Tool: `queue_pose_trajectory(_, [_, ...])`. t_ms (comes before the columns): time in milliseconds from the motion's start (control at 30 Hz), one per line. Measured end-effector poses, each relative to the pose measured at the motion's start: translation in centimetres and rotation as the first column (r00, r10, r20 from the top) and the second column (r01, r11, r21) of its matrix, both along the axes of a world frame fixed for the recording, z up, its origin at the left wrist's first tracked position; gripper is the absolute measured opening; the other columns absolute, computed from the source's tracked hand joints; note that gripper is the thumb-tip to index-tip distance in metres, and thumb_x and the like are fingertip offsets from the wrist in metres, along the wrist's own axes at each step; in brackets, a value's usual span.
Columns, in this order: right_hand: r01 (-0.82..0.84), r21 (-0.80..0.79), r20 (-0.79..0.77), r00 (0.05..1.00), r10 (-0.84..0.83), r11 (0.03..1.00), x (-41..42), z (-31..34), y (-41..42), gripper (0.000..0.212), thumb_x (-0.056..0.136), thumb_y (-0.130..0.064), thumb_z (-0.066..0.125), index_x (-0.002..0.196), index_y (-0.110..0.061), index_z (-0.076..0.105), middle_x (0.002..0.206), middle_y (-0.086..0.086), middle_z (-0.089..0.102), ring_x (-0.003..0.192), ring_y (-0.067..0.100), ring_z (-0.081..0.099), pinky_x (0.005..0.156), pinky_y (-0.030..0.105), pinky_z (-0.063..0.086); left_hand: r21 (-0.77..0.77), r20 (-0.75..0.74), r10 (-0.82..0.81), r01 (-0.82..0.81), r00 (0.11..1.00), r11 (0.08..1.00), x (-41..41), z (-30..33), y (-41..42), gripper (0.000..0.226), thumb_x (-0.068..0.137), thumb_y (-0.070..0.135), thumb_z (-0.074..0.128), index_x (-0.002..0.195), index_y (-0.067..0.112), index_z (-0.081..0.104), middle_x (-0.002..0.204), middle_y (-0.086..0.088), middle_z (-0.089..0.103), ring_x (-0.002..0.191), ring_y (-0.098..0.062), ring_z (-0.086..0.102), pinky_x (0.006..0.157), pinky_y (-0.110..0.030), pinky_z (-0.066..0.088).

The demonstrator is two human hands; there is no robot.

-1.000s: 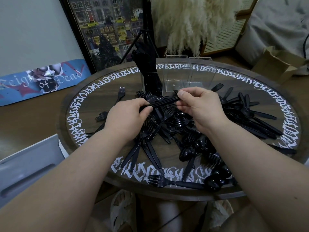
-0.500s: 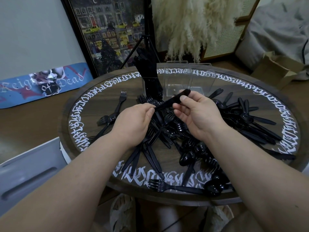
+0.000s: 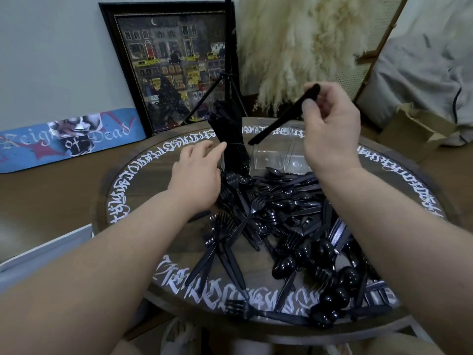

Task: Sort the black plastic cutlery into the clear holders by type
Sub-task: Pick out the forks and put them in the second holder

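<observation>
A: What is held by the right hand [image 3: 330, 129]?

B: A bundle of black cutlery pieces [image 3: 284, 116] is pinched near its upper end between the thumb and curled fingers. It is raised above the worktop [image 3: 143, 180] and tilted, its lower end pointing down and left toward the clear holders [image 3: 279, 155]. Which type the pieces are cannot be told.

A: And the left hand [image 3: 197, 172]?

B: Nothing is held by it. Its fingers are extended and relaxed, and the fingertips are reached toward the left holder [image 3: 234, 149], which is packed full with upright black pieces. Whether the holder is touched cannot be told.

A: Where are the other holders placed?

B: Just right of the full one, at the far side of the worktop; the clear compartments there appear unfilled.

A: Where is the rest of the cutlery found?

B: A loose heap of forks, spoons and knives [image 3: 289, 226] is spread across the middle and near right of the round worktop, between the two forearms and beyond the right one.
</observation>
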State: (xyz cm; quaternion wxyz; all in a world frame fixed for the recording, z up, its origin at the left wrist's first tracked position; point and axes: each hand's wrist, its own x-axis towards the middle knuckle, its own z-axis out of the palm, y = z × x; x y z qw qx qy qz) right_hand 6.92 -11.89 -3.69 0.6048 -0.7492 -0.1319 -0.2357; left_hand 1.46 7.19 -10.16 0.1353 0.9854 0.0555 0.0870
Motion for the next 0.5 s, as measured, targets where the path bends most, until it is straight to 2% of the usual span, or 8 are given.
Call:
queue_pose_trajectory(133, [0.018,-0.249,0.093,0.996,0.005,0.968,3.7,1.8,1.8,0.022,0.093,-0.009,0.05,0.107,-0.021,0.063,0.084,-0.02,0.057,0.082,0.003,0.055,0.084,0.031,0.05,0.035,-0.071,-0.001,0.003,0.997,0.999,1.7,-0.3,0.7,0.06,0.096,0.022,0.043,0.151,0.032,0.019,0.156,-0.001,0.019,0.139,-0.029,0.014,0.107,-0.052,0.03])
queue_pose_trajectory(300, [-0.109,-0.505,0.009,0.991,0.131,0.856,6.5,1.0,4.7,0.028,0.096,-0.01,0.047,0.115,-0.02,0.064,0.092,-0.014,0.06,0.091,0.009,0.056,0.086,0.026,0.046,0.01,-0.065,-0.04,0.041,0.997,0.999,2.7,-1.0,1.1,0.061,0.096,0.02,0.043,0.151,0.03,0.019,0.156,0.004,0.021,0.139,-0.028,0.017,0.107,-0.05,0.032])
queue_pose_trajectory(367, [-0.139,-0.5,-0.001,0.987,0.16,0.855,7.2,0.8,5.6,0.029,0.096,-0.009,0.046,0.116,-0.019,0.065,0.092,-0.013,0.06,0.09,0.009,0.056,0.086,0.023,0.046,0.0,-0.04,-0.052,0.052,0.998,0.999,2.8,-1.3,1.2,0.061,0.096,0.018,0.042,0.151,0.03,0.02,0.155,0.006,0.023,0.138,-0.026,0.019,0.107,-0.048,0.032])
queue_pose_trajectory(500, [-0.105,-0.392,0.08,0.986,0.147,0.914,8.1,1.8,6.1,0.028,0.094,-0.007,0.048,0.114,-0.018,0.066,0.088,-0.022,0.057,0.09,0.003,0.057,0.082,0.013,0.044,-0.02,-0.025,-0.075,0.074,0.997,0.997,3.0,-1.6,1.6,0.06,0.096,0.016,0.041,0.15,0.031,0.021,0.155,0.008,0.023,0.139,-0.024,0.018,0.109,-0.046,0.031])
